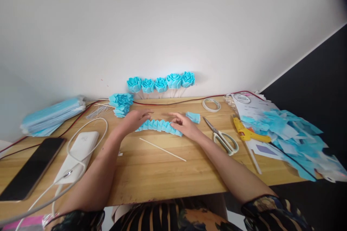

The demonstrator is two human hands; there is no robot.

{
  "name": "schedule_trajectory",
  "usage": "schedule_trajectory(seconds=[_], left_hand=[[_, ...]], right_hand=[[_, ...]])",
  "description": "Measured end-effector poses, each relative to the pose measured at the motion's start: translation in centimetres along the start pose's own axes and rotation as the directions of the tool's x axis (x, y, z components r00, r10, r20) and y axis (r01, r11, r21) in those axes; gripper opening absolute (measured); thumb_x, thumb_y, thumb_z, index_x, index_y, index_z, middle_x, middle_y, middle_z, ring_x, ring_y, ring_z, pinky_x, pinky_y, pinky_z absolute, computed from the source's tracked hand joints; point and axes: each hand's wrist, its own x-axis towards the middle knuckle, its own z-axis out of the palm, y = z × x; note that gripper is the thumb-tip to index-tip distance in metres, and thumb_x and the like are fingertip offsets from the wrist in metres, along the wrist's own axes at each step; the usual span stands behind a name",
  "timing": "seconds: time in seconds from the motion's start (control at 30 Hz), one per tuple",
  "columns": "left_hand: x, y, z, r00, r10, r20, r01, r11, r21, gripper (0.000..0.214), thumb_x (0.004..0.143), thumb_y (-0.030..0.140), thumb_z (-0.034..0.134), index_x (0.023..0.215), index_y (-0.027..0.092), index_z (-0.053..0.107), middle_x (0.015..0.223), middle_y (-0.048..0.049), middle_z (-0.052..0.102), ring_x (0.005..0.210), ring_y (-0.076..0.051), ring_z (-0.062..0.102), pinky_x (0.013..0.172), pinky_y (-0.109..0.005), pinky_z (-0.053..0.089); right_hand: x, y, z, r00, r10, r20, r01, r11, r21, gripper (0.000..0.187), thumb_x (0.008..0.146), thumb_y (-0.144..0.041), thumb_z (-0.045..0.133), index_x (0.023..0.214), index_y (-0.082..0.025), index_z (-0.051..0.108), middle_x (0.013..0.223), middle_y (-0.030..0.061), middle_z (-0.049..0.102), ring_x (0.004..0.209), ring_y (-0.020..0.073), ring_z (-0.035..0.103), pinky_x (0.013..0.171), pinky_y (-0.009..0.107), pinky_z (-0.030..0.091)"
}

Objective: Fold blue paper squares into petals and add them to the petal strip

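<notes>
I see the pleated light-blue strip (158,126) on the wooden worktop (162,177), nearer its back edge. The left hand (137,120) partly covers its left end; the right hand (186,126), forefinger and thumb parted, overlaps the other. Whether either grips, I can't tell.

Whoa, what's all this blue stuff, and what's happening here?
A person is handling a row of folded blue pieces on a wooden table. The left hand is at one end and the right hand is near the other. A thin stick lies in front of the row. Five blue flowers are lined up by the wall, and scissors and a yellow glue gun lie to the right.
</notes>
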Motion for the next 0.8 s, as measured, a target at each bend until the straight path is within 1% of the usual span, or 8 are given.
schedule_trajectory(seconds=[0.1,0.2,0.37,0.5,0.6,0.67,0.73,0.8], left_hand=[[-0.5,-1.1,-1.1,0.997,-0.041,0.071,0.04,0.999,0.014,0.039,0.087,0.038,0.047,0.117,0.02,0.064,0.11,-0.009,0.072,0.095,-0.025,0.067,0.078,-0.03,0.05],[-0.8,-1.6,-1.7,0.99,-0.069,0.122,0.07,0.998,-0.001,0.04,0.083,0.035,0.051,0.117,0.019,0.064,0.097,-0.0088,0.075,0.084,-0.024,0.069,0.069,-0.027,0.05],[-0.8,-2.2,-1.6,0.994,-0.046,0.098,0.044,0.999,0.016,0.036,0.075,0.02,0.052,0.106,0.022,0.07,0.091,-0.0047,0.076,0.081,-0.021,0.069,0.067,-0.023,0.049],[-0.8,-2.9,-1.7,0.998,-0.069,0.01,0.068,0.994,0.087,0.032,0.079,0.019,0.047,0.098,0.023,0.073,0.094,-0.0054,0.076,0.086,-0.022,0.068,0.072,-0.025,0.05],[-1.0,-2.3,-2.3,0.992,-0.092,-0.09,0.105,0.984,0.143,0.032,0.082,0.019,0.045,0.099,0.02,0.073,0.092,-0.0096,0.076,0.086,-0.025,0.068,0.076,-0.031,0.05],[-1.1,-1.0,-2.9,0.983,-0.074,-0.167,0.101,0.982,0.16,0.035,0.085,0.02,0.043,0.108,0.018,0.069,0.104,-0.0122,0.073,0.094,-0.027,0.067,0.083,-0.034,0.048],[-1.4,0.9,-3.5,0.967,-0.023,-0.254,0.064,0.986,0.154,0.038,0.09,0.022,0.038,0.117,0.018,0.064,0.12,-0.0118,0.067,0.109,-0.027,0.061,0.092,-0.036,0.045],[-1.9,3.1,-4.0,0.923,0.078,-0.377,-0.045,0.994,0.096,0.037,0.092,0.024,0.037,0.114,0.016,0.065,0.118,-0.0111,0.068,0.11,-0.025,0.061,0.094,-0.035,0.045]], right_hand=[[0.1,0.4,0.0,1.0,-0.018,-0.006,0.018,1.0,-0.003,0.046,0.082,-0.032,0.057,0.126,-0.019,0.052,0.079,-0.0008,0.061,0.065,0.0115,0.053,0.058,0.023,0.039],[0.2,0.5,0.0,1.0,-0.026,-0.01,0.026,1.0,-0.017,0.045,0.084,-0.033,0.055,0.126,-0.018,0.052,0.078,-0.0005,0.061,0.065,0.0123,0.054,0.058,0.024,0.04],[0.3,0.5,0.2,0.999,-0.044,-0.024,0.042,0.997,-0.069,0.044,0.085,-0.033,0.053,0.125,-0.017,0.052,0.08,0.0008,0.064,0.068,0.0137,0.057,0.061,0.026,0.043],[1.5,0.1,1.0,0.997,-0.073,-0.035,0.067,0.987,-0.147,0.042,0.085,-0.032,0.052,0.124,-0.018,0.054,0.081,0.0014,0.067,0.071,0.0157,0.061,0.064,0.027,0.046],[2.7,-1.2,1.6,0.991,-0.123,-0.059,0.105,0.966,-0.235,0.039,0.085,-0.027,0.054,0.123,-0.024,0.057,0.092,0.0039,0.071,0.086,0.0208,0.064,0.078,0.034,0.048],[3.3,-2.6,1.6,0.982,-0.164,-0.088,0.133,0.947,-0.291,0.041,0.085,-0.024,0.053,0.126,-0.026,0.056,0.107,0.0063,0.07,0.101,0.0241,0.062,0.091,0.04,0.044],[3.2,-3.8,1.0,0.969,-0.22,-0.108,0.173,0.926,-0.336,0.044,0.088,-0.023,0.049,0.132,-0.026,0.052,0.122,0.0075,0.064,0.113,0.0244,0.058,0.098,0.041,0.04],[2.4,-4.6,-0.3,0.947,-0.293,-0.132,0.222,0.895,-0.388,0.045,0.09,-0.022,0.044,0.135,-0.024,0.048,0.128,0.0082,0.061,0.117,0.0226,0.056,0.101,0.04,0.039]])
